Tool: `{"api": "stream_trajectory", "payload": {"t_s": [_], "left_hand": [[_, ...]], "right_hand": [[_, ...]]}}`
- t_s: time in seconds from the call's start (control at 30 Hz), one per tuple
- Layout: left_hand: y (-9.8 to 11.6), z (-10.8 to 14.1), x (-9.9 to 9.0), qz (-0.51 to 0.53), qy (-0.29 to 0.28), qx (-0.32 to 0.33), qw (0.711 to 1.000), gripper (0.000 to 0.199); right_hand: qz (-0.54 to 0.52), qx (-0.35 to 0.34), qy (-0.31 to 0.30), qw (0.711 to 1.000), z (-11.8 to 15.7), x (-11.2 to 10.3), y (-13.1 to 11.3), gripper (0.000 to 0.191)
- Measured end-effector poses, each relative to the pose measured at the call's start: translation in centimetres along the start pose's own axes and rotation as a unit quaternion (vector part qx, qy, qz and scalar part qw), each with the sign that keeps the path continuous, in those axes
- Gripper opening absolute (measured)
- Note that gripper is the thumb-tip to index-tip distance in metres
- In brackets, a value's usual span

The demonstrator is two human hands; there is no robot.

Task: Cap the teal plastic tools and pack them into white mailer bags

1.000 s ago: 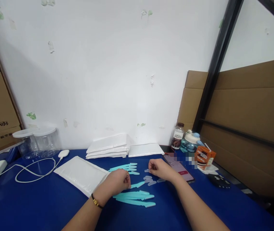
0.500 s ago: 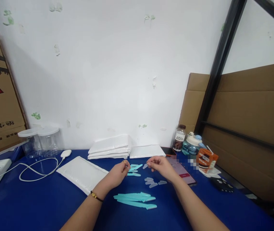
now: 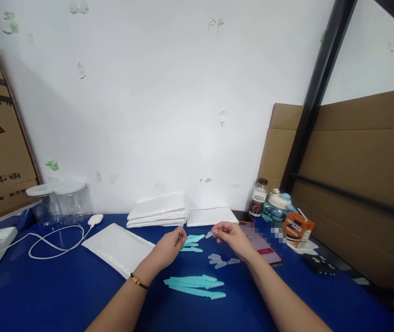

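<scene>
Above the middle of the table [image 3: 79, 295], a turquoise tool [image 3: 197, 238] was clamped between the thumb and fingers of the left hand [image 3: 167, 249], its tip just beside a clear cap [image 3: 209, 234] pinched by the right hand [image 3: 231, 235]. Loose caps [image 3: 221, 265] were scattered a little closer to the near edge; closer still, spare tools [image 3: 193, 291] were grouped. White packets [image 3: 157, 213] were stacked along the far edge.

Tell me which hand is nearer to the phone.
Right. The right hand is just left of the phone, pinching a clear cap; the left hand is farther left, holding a teal razor.
</scene>
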State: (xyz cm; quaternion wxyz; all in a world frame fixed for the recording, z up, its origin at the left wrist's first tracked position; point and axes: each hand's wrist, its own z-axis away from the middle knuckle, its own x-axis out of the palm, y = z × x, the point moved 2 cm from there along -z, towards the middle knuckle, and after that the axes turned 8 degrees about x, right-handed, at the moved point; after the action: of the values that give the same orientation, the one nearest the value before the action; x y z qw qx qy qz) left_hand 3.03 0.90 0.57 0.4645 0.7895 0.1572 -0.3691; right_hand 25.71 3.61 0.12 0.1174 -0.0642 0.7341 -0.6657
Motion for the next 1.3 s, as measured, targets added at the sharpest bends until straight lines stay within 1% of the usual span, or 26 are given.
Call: {"api": "stream_trajectory", "payload": {"t_s": [0.2, 0.4, 0.53, 0.67, 0.8, 0.87, 0.93, 0.97, 1.03, 1.07, 1.1, 1.17, 1.2, 1.23, 1.3], "left_hand": [[0.2, 0.0, 0.3, 0.001, -0.011, 0.003, 1.000, 0.019], [-0.3, 0.0, 0.1, -0.007, -0.001, -0.002, 1.000, 0.017], [0.2, 0.0, 0.0, -0.003, -0.007, 0.008, 1.000, 0.018], [0.8, 0.0, 0.0, -0.002, -0.002, 0.011, 1.000, 0.020], [0.7, 0.0, 0.3, -0.004, -0.004, 0.014, 1.000, 0.021], [0.4, -0.1, 0.4, -0.028, -0.004, 0.007, 1.000, 0.021], [0.1, -0.1, 0.2, -0.077, -0.004, -0.017, 0.997, 0.022], [0.0, -0.1, 0.0, -0.109, -0.007, -0.036, 0.993, 0.023], [-0.2, -0.2, -0.3, -0.174, -0.013, -0.070, 0.982, 0.021], [-0.2, -0.1, -0.5, -0.202, -0.007, -0.080, 0.976, 0.019], [-0.1, -0.1, -0.7, -0.220, 0.003, -0.081, 0.972, 0.016], [0.2, 0.1, -0.7, -0.218, 0.016, -0.063, 0.974, 0.015], [0.5, 0.3, -0.5, -0.195, 0.005, -0.049, 0.979, 0.017], [0.7, 0.5, -0.3, -0.162, -0.025, -0.035, 0.986, 0.018], [1.4, 1.1, 0.4, -0.094, -0.102, -0.009, 0.990, 0.023]], "right_hand": [[0.003, 0.002, -0.020, 1.000, -0.1, 0.6, 0.3, 0.032], [0.009, -0.019, 0.000, 1.000, -0.1, 0.2, 0.1, 0.032], [0.018, -0.015, -0.010, 1.000, -0.1, 0.4, 0.3, 0.033], [0.016, -0.008, -0.021, 1.000, 0.0, 1.1, 0.6, 0.033], [0.026, 0.015, -0.042, 0.999, 0.0, 1.7, 0.8, 0.034], [0.067, 0.008, -0.034, 0.997, 0.0, 1.3, 0.8, 0.033], [0.150, -0.014, -0.019, 0.988, 0.0, 0.3, 0.8, 0.027], [0.197, -0.020, -0.022, 0.980, 0.0, -0.2, 0.8, 0.023], [0.274, -0.010, -0.060, 0.960, 0.2, -1.0, 1.1, 0.014], [0.294, 0.002, -0.084, 0.952, 0.3, -1.2, 1.3, 0.011], [0.305, 0.014, -0.103, 0.947, 0.4, -1.3, 1.5, 0.009], [0.314, 0.030, -0.111, 0.943, 0.5, -1.2, 1.9, 0.007], [0.316, 0.033, -0.105, 0.942, 0.5, -1.1, 2.0, 0.006], [0.317, 0.033, -0.097, 0.943, 0.5, -1.0, 2.2, 0.007], [0.317, 0.031, -0.082, 0.944, 0.3, -0.8, 2.4, 0.006]]}}
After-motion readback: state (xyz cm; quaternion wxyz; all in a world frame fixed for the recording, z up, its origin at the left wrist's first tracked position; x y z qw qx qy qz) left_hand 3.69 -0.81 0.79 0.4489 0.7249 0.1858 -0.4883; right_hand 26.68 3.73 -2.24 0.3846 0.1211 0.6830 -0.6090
